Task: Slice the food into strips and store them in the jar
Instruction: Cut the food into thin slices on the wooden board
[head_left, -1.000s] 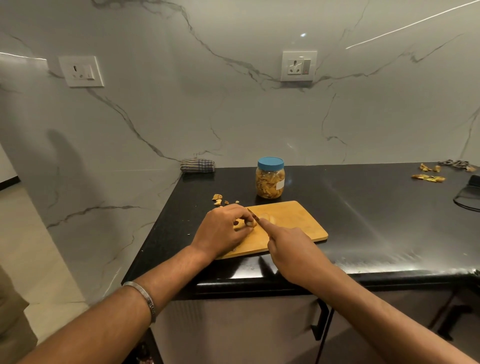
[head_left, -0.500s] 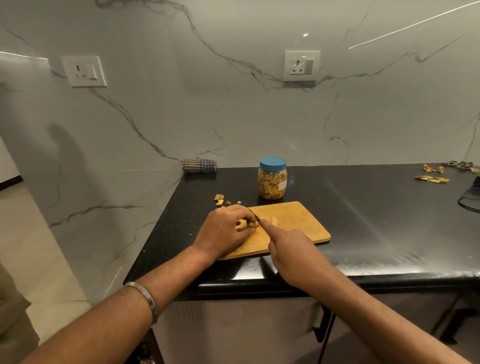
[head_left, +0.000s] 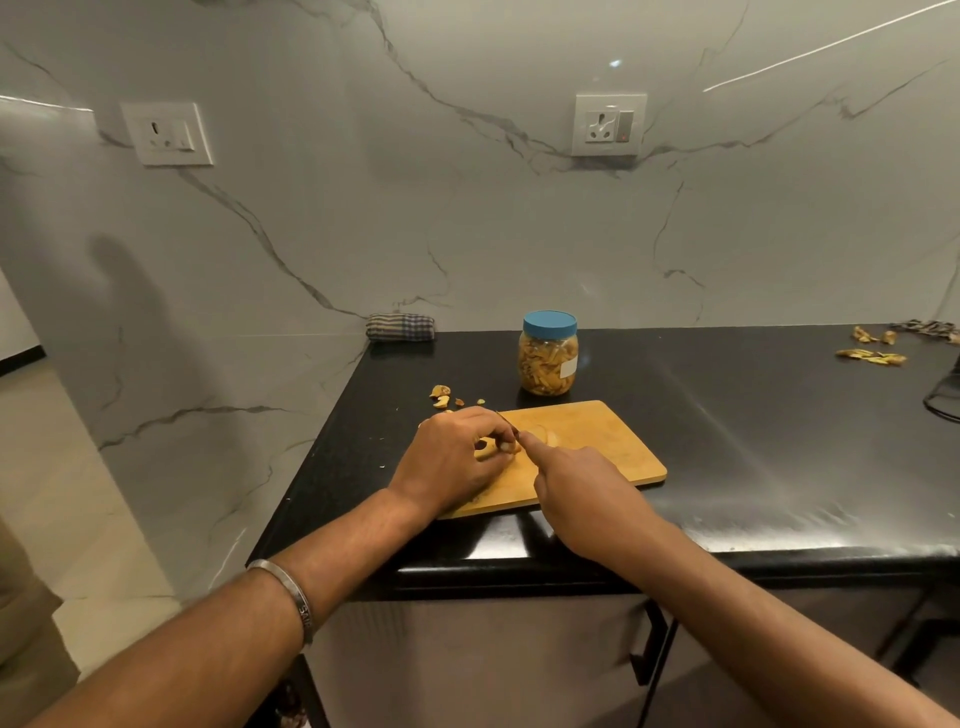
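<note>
The left hand (head_left: 457, 460) lies on the near left part of the wooden cutting board (head_left: 587, 441), its fingers curled down and pinching a small yellowish piece of food (head_left: 488, 448) against the board; only a sliver of that piece shows between the fingertips. The right hand (head_left: 582, 496) comes in beside it, fingers curled round a knife handle that is hidden in the fist, forefinger stretched along the top of the knife (head_left: 508, 423). The thin dark blade slants over the board and meets the food right at the left fingertips, so food, blade and both hands all touch at one spot on the board's left half. Just behind the board's far edge stands the jar (head_left: 548, 356), clear plastic, upright, its blue lid (head_left: 549, 322) screwed on; it is filled most of the way with yellow-brown strips. A small white label sits on the jar's right side, too small to read. Left of the board's far corner lie a few peel scraps (head_left: 441, 396) on the black countertop (head_left: 753, 441). Further behind the board, against the marble wall, rests a folded checked cloth (head_left: 400, 327). Well to the right of the board, near the wall, lie more yellow peelings (head_left: 871, 356). A metal bangle (head_left: 291, 597) circles the left forearm; marks show on it but cannot be read.
</note>
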